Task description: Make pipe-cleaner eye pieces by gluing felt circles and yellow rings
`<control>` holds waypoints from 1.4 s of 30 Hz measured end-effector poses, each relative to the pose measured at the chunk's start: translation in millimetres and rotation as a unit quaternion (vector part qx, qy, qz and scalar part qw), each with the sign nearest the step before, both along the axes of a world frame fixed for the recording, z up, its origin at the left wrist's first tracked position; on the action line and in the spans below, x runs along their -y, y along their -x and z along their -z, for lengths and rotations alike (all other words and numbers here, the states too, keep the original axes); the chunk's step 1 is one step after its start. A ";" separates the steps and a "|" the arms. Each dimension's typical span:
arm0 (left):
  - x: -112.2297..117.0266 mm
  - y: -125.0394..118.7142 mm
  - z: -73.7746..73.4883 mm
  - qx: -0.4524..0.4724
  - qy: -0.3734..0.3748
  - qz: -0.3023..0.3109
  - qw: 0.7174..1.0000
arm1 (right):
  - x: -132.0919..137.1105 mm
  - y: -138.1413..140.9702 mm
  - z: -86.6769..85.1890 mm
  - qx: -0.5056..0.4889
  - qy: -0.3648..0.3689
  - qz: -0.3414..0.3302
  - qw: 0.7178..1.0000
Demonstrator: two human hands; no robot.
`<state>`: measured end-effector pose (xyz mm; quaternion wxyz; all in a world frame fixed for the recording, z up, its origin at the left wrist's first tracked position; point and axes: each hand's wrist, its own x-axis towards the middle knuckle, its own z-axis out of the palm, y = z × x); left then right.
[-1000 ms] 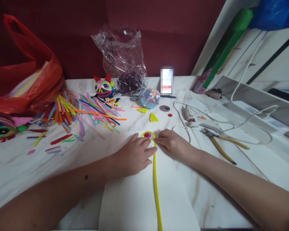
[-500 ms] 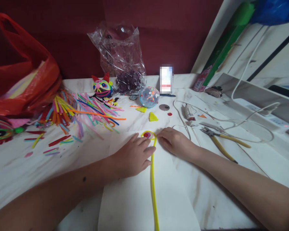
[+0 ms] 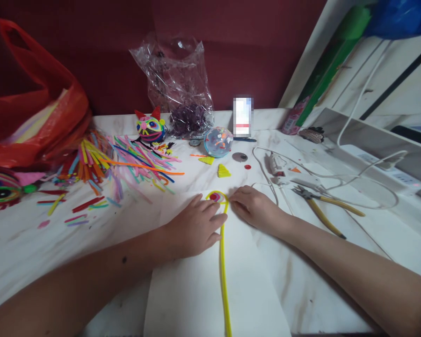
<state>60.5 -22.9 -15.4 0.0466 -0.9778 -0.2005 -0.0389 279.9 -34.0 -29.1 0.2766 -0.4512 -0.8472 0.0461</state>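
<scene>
A small eye shape (image 3: 215,197) of red, pink and white coils, edged in yellow, lies on a white sheet of paper (image 3: 185,299). Its yellow fuzzy stem strip (image 3: 224,281) bends round the top and runs down the sheet toward me. My left hand (image 3: 196,227) rests palm down with fingers apart, fingertips on the eye's lower left edge and beside the strip. My right hand (image 3: 254,204) is closed, its fingertips curled under at the strip's right side. Whatever those fingers pinch is hidden. Two yellow ribbed triangles (image 3: 223,171) lie beyond the sheet.
Loose colourful fuzzy stems (image 3: 133,161) are heaped at left by a red plastic bag (image 3: 38,121). Yellow-handled pliers (image 3: 323,208) and a white glue gun (image 3: 277,164) with its cord lie right. Behind stand a decorated cat head (image 3: 150,126), a clear round container (image 3: 217,142) and a phone (image 3: 243,117).
Both hands and the yellow strip hold the same places. Only the camera view has shifted very slightly.
</scene>
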 end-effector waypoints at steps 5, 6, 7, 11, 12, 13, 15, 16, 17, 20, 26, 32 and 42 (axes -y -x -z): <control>-0.5 0.3 0.5 -0.004 0.002 0.000 1.000 | -0.4 0.4 -0.5 -0.001 0.001 0.001 1.000; -0.5 0.1 0.6 -0.005 0.002 0.000 1.000 | -0.4 0.5 -1.0 0.001 0.002 0.002 1.000; -0.5 0.0 0.8 -0.004 0.001 -0.001 1.000 | -0.4 0.6 -1.6 0.002 0.004 0.003 1.000; -0.3 -0.4 1.5 -0.001 -0.002 -0.002 1.000 | -0.3 0.3 -2.2 0.000 0.008 0.005 1.000; -0.2 -0.4 1.5 0.000 -0.002 -0.002 1.000 | -0.3 0.1 -2.0 -0.001 0.008 0.004 1.000; -0.2 -0.4 1.4 0.000 -0.002 -0.002 1.000 | -0.2 -0.1 -1.7 -0.003 0.008 0.003 1.000; -0.3 -0.2 1.2 -0.001 -0.003 -0.001 1.000 | -0.2 -0.4 -1.2 -0.006 0.008 0.002 1.000; -0.3 -0.1 1.1 -0.002 -0.004 -0.001 1.000 | -0.2 -0.5 -1.1 -0.007 0.007 0.002 1.000; -0.4 0.0 1.2 -0.003 -0.005 0.001 1.000 | -0.2 -0.4 -1.1 -0.008 0.006 0.001 1.000; -0.5 0.2 2.2 -0.003 -0.006 0.002 1.000 | -0.1 0.1 -1.7 -0.009 0.005 0.001 1.000; -0.9 0.4 3.0 -0.002 -0.007 0.004 1.000 | -1.1 0.8 -1.3 -0.001 0.009 0.006 1.000; -2.0 1.5 0.9 -0.006 -0.014 0.011 1.000 | -3.2 0.6 -0.3 0.030 0.000 0.009 1.000; -3.0 2.3 1.1 -0.009 -0.020 0.014 1.000 | -3.3 -2.1 0.9 0.008 -0.008 -0.006 1.000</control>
